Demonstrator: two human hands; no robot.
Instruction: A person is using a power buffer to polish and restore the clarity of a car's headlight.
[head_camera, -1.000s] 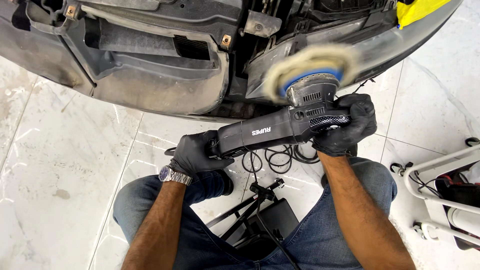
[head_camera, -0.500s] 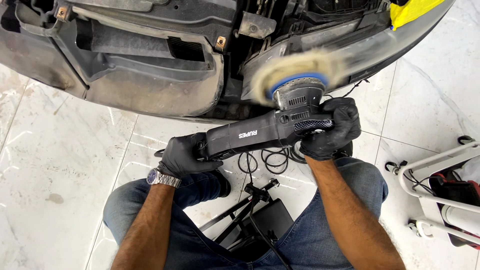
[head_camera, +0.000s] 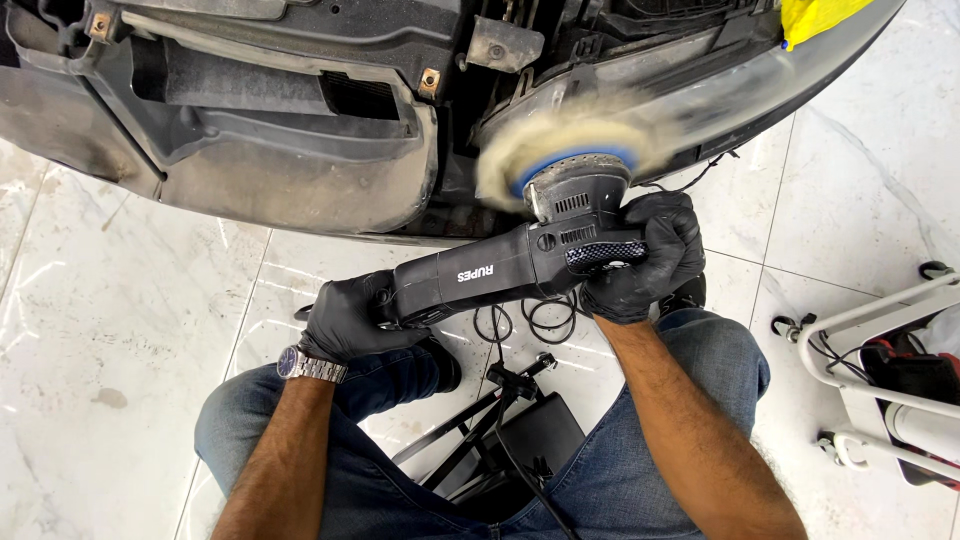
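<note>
I hold a black electric polisher (head_camera: 500, 272) with both hands in black gloves. My left hand (head_camera: 352, 318) grips its rear handle, with a metal watch on the wrist. My right hand (head_camera: 645, 258) is closed around the polisher's head. A blurred, spinning cream wool pad (head_camera: 560, 145) on a blue backing plate presses against the headlight lens (head_camera: 690, 90) of a car front (head_camera: 300, 170) whose bumper cover is off.
A yellow cloth (head_camera: 815, 15) lies on the car at top right. The polisher's black cord (head_camera: 530, 320) coils on the white marble floor (head_camera: 110, 330). I sit on a black rolling stool (head_camera: 510, 440). A white wheeled cart (head_camera: 880, 370) stands at the right.
The polisher and both hands have shifted left along the headlight, the pad still spinning against the lens. The grip of both hands is unchanged.
</note>
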